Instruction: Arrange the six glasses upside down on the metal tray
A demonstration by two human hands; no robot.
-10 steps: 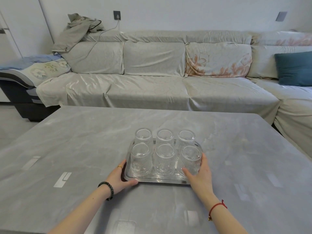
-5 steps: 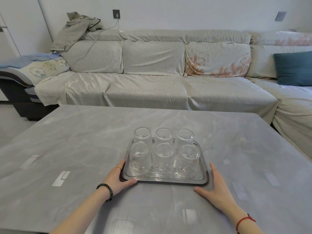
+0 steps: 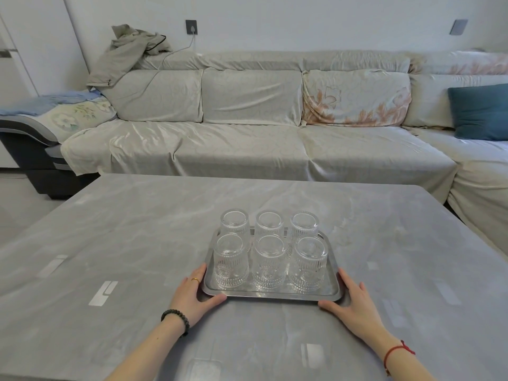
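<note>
Six clear ribbed glasses stand upside down in two rows of three on the metal tray (image 3: 272,296). The back row runs from one glass (image 3: 234,223) to another (image 3: 304,226); the front row runs from a glass (image 3: 231,262) to one at the right (image 3: 310,264). My left hand (image 3: 192,295) cups the tray's near left corner, thumb along the front rim. At the near right corner my right hand (image 3: 354,301) does the same, fingers up the side rim. The tray rests flat on the table.
The tray sits on a wide grey marble-look table (image 3: 137,243). Behind it a long covered sofa (image 3: 247,144) runs along the wall and turns at the right, with a blue cushion (image 3: 481,111). A jacket (image 3: 129,50) lies on the sofa's back at left.
My right hand has left the front right glass, dropped to the table and closed in on the tray's near right corner. My left hand has stayed at the near left corner.
</note>
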